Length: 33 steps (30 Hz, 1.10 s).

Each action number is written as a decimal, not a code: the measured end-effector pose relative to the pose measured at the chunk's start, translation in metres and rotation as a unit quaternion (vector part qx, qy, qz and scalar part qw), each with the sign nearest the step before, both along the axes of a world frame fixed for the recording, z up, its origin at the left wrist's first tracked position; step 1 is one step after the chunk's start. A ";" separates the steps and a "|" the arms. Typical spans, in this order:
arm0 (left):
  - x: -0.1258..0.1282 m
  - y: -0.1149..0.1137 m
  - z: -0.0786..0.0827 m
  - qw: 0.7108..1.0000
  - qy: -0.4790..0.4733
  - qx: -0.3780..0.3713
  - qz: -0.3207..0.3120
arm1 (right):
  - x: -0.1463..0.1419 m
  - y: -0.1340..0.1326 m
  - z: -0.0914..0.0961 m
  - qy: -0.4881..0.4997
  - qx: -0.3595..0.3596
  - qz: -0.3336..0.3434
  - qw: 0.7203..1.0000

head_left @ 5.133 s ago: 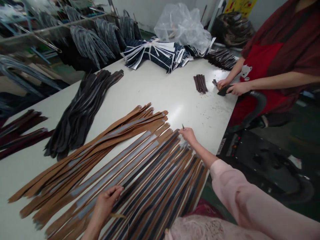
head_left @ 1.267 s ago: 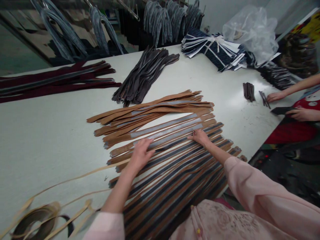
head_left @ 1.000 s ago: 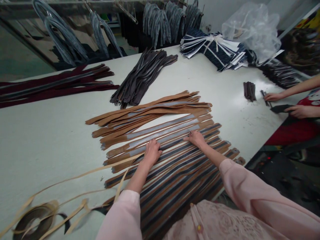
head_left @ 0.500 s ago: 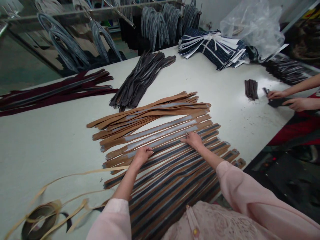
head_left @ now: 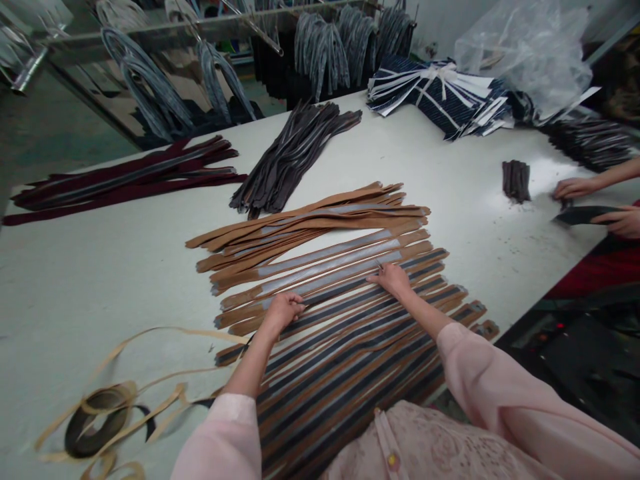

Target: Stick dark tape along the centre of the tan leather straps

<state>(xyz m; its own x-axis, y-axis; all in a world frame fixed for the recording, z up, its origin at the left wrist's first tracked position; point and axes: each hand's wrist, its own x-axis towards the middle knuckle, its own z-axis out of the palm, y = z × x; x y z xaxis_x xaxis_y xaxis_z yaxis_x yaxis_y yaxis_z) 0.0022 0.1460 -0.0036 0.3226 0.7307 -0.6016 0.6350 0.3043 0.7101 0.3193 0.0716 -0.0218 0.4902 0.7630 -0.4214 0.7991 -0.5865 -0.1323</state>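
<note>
My left hand (head_left: 285, 310) is closed, its thumb and fingertips pinching a dark tape (head_left: 334, 291) that runs straight along a brown strip. My right hand (head_left: 393, 279) is at the tape's other end, fingers bent down onto it, with a thin pointed tool (head_left: 379, 265) sticking up between the fingers; its kind cannot be made out. Brown strips with grey middles (head_left: 335, 265) lie side by side just beyond my hands. Closer to me, several brown strips bear dark tape (head_left: 350, 363) along their length. A tape roll (head_left: 97, 423) with loose tan backing ribbon (head_left: 175, 329) rests to the left.
Piled brown strips (head_left: 300, 220), a dark grey bundle (head_left: 300, 157) and maroon strips (head_left: 125, 175) lie on the white table (head_left: 165, 280). Farther back are tied navy pieces (head_left: 430, 93) and clear plastic (head_left: 525, 57). A co-worker's hand (head_left: 623, 220) holds a dark blade at right.
The whole view has shifted slightly, moving the table contents rightward. My left hand has moved a little left along the strip, and the tan ribbon now arches more. The co-worker's hands have moved.
</note>
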 end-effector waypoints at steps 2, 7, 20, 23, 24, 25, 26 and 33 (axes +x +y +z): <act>-0.010 0.004 -0.002 1.000 0.011 0.001 0.002 | 0.000 0.000 -0.001 -0.003 0.000 0.004 1.000; -0.048 0.008 -0.001 0.999 0.031 -0.001 0.012 | 0.001 0.000 -0.003 -0.001 -0.003 0.010 1.000; -0.111 0.009 -0.003 0.966 0.207 0.155 0.004 | -0.005 0.006 -0.005 0.001 -0.015 -0.001 1.000; -0.106 0.003 -0.002 0.949 0.254 0.189 -0.005 | -0.006 0.006 -0.007 -0.002 -0.012 -0.002 1.000; -0.104 0.001 -0.001 0.944 0.266 0.195 -0.007 | -0.006 0.006 -0.007 -0.003 -0.012 -0.004 1.000; -0.102 -0.001 0.000 0.940 0.276 0.199 -0.007 | -0.005 0.006 -0.007 -0.003 -0.012 -0.006 1.000; -0.101 -0.004 0.000 0.937 0.285 0.201 -0.007 | -0.005 0.006 -0.006 0.000 -0.014 -0.006 1.000; -0.093 -0.018 0.000 0.934 0.297 0.201 0.005 | -0.013 0.005 0.007 -0.047 -0.013 0.013 0.999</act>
<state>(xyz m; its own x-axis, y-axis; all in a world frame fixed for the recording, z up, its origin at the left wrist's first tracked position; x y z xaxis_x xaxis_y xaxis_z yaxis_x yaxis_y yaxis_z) -0.0905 0.1277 -0.0033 0.0120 0.9369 -0.3494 0.9516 0.0966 0.2916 0.3068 0.0767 -0.0152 0.5091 0.7651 -0.3942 0.8220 -0.5680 -0.0409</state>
